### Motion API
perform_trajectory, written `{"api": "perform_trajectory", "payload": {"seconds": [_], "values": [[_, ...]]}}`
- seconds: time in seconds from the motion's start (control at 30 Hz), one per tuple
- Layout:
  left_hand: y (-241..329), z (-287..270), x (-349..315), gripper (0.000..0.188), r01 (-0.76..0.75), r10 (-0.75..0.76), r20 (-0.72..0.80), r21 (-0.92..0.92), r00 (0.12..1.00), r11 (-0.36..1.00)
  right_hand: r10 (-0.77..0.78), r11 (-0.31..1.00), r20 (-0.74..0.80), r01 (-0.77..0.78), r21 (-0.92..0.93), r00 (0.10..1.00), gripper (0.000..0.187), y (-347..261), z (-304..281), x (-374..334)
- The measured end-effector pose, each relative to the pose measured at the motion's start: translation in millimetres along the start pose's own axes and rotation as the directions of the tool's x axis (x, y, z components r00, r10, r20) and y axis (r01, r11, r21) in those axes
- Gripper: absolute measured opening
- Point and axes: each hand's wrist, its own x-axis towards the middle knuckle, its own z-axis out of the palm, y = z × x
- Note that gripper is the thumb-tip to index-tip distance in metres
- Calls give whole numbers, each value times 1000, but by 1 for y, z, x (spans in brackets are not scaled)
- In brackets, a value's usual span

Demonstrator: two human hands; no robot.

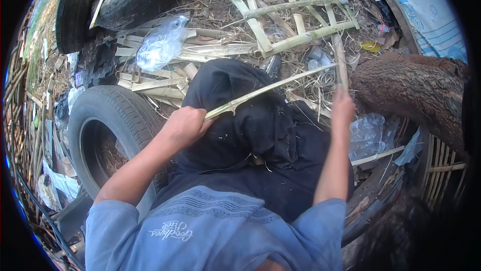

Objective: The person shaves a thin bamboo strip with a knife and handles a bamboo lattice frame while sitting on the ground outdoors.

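My left hand [186, 126] is closed around the near end of a pale green bamboo strip [270, 87]. The strip slants up to the right over my dark-trousered knee, with a knot showing partway along it. In my right hand [342, 103], somewhat blurred, is a knife [340, 60] gripped by its handle, its long blade pointing away from me. The strip's far end lies close to the blade; whether they touch I cannot tell. Beyond my knee, a woven bamboo lattice [295, 8] rests on the littered ground.
Split bamboo pieces [220, 49] and a clear plastic bag [161, 43] lie ahead. A tyre [128, 115] stands by my left arm, with more tyres [145, 0] at the far left. A thick log [406, 90] is on the right, beside a blue patterned sheet [426, 10].
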Motion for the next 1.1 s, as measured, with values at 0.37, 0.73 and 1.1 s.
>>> {"api": "perform_trajectory", "payload": {"seconds": [0.37,0.73,1.1], "values": [[2,-23,20,57,154,-94,260,-224,961,962,264,449,113,-226,864,958,43,-26,4,-60],[5,-23,32,55,155,-86,312,-205,946,966,-543,829,141,502,244,828,42,-98,21,-102],[-9,-25,38,63,190,-44,401,-330,915,925,-122,980,-53,112,-167,991,46,-19,-15,25]]}}
